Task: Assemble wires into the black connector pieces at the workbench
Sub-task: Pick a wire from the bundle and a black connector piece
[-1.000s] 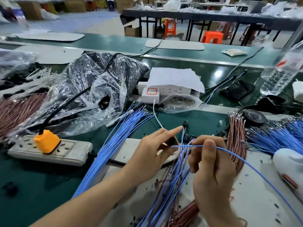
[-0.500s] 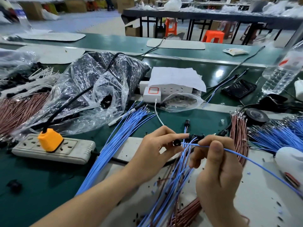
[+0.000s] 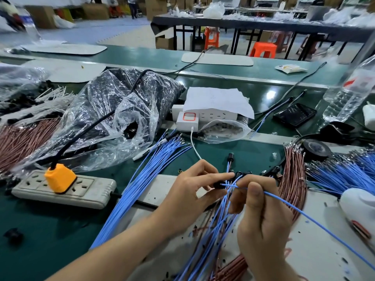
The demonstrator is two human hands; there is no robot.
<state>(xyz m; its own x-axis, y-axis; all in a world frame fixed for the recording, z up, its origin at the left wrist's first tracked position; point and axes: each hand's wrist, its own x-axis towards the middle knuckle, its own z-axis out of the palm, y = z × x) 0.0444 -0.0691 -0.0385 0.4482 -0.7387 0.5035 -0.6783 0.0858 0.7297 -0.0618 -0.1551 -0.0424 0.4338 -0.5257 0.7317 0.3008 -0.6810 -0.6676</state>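
The left hand (image 3: 192,191) pinches a black connector (image 3: 218,185) between thumb and forefinger at centre frame. The right hand (image 3: 261,216) grips one blue wire (image 3: 284,201) with curled fingers, the wire's tip at the connector's mouth. Align the wire with the opening, hold the connector steady, and push straight until seated. Spare blue wires (image 3: 334,175) lie at the right edge.

Crinkled glossy plastic bag (image 3: 113,110) far left, smooth blue wire (image 3: 304,214) in my fingers, matt white paper (image 3: 217,100), shiny green bench (image 3: 263,94)
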